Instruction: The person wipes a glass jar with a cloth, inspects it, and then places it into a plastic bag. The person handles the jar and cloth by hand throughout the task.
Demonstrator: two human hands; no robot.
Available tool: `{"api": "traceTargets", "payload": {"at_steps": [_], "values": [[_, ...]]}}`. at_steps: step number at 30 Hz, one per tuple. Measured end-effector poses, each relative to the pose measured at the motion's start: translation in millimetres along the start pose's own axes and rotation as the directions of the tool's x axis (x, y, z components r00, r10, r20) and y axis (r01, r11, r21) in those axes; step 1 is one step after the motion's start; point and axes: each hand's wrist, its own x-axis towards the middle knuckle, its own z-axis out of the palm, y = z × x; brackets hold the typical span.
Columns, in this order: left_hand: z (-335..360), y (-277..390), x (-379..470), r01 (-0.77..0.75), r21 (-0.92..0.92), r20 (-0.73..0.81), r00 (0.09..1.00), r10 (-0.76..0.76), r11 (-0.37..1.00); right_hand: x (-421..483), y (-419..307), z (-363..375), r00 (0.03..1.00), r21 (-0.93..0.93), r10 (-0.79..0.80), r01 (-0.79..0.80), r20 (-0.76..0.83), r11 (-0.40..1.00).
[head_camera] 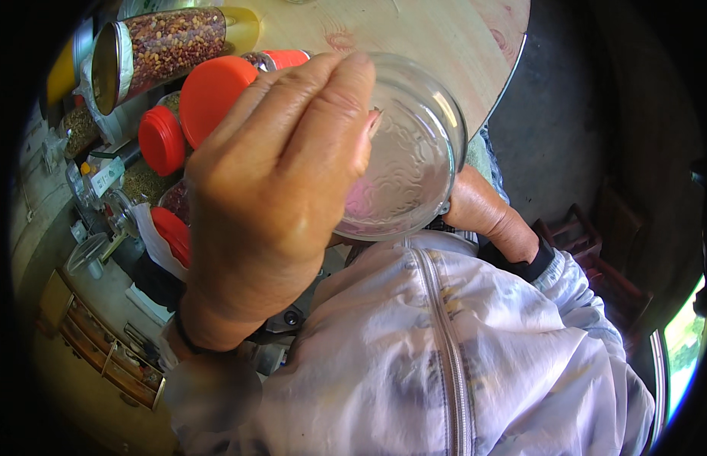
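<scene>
A clear glass bowl or jar [410,148] with a raised wavy pattern is held in front of my chest, its round mouth facing up toward me. Part of its inside looks pinkish. My right hand [476,199] grips it from the lower right side; most of those fingers are hidden behind the glass. My left hand [273,188] is over the bowl's left side, back toward me, fingers bent. A small dark sliver shows at its thumb tip, and I cannot tell whether it is something held. Left of that hand stand red-lidded containers, the largest lid [213,97] close to its knuckles.
A clear container of mixed beans or nuts [176,48] lies on its side on the round wooden table [387,23]. Smaller red-lidded jars [161,141] and bagged dried goods [80,128] crowd the left. A dark red wooden chair [575,233] is at right.
</scene>
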Motion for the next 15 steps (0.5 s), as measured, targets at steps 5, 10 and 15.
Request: {"api": "traceTargets", "payload": {"at_steps": [5, 10, 15], "values": [[8, 5, -4, -0.028, 0.139, -0.07, 0.997, 0.038, 0.99, 0, 1, 3, 1.0, 0.02, -0.017, 0.017, -0.02, 1.0], [12, 2, -5, 0.0, 0.135, -0.117, 0.993, 0.016, 0.991, 0, 2, 5, 0.999, 0.013, -0.028, 0.029, -0.037, 0.999], [15, -4, -9, 0.051, -0.008, -0.163, 0.985, -0.051, 0.999, -1, 6, 8, 0.998, 0.027, -0.04, 0.041, -0.048, 0.999]]}}
